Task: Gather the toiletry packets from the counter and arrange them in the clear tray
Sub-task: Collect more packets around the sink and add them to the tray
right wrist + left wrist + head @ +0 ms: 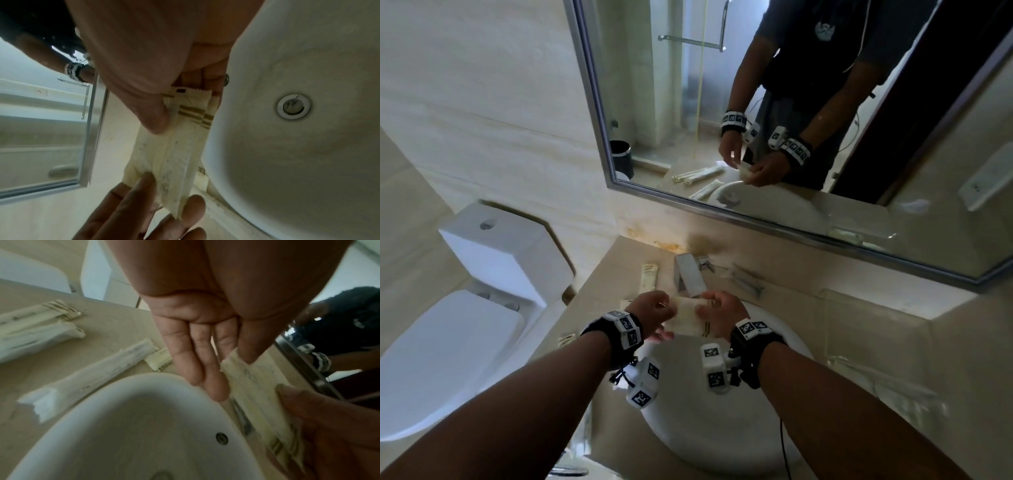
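Both hands holding small stack of cream packets (690, 313) above far rim of basin (784, 329), long axis running left-to-right between them.

Right hand (722, 317): thumb and fingers (156, 116) clamping striped end.

Left hand (650, 310): pinching opposite end; lower fingers (197, 356) lying straight, off stack.

Clear tray (887, 342) sitting on surface to right of basin, so right hand nearer; judged carrier.

More long packets (115, 363) lying on surface left of basin, nearer left hand, not yet gathered.
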